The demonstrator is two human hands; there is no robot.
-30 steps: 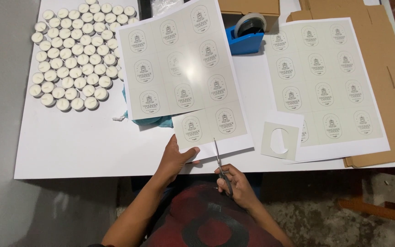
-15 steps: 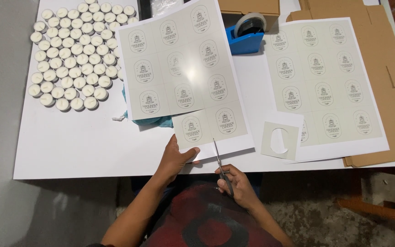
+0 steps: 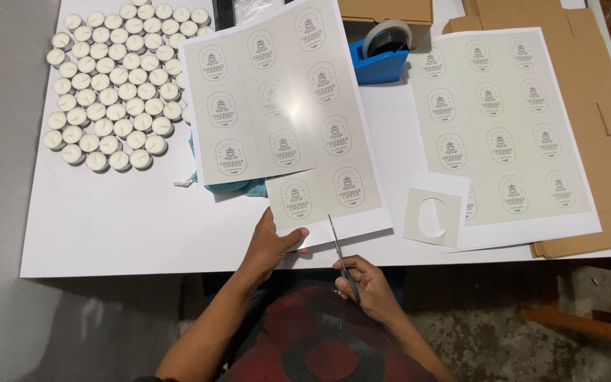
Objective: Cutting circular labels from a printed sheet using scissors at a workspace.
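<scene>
My left hand (image 3: 271,244) pinches the lower edge of a glossy sheet of printed oval labels (image 3: 284,113), which has one corner piece cut away at its lower left. My right hand (image 3: 365,283) grips a pair of scissors (image 3: 339,249). Their blades point up into the sheet's bottom margin, between the two lowest labels. Both hands are at the near edge of the white table (image 3: 121,226).
Several white tealight candles (image 3: 111,85) are grouped at the far left. A second label sheet (image 3: 503,134) lies to the right on flat brown cardboard (image 3: 602,141), with a cut-out paper scrap (image 3: 433,218) beside it. A blue tape dispenser (image 3: 380,53) stands behind.
The scissors have edged slightly up into the sheet's bottom margin. Both hands stay almost in place.
</scene>
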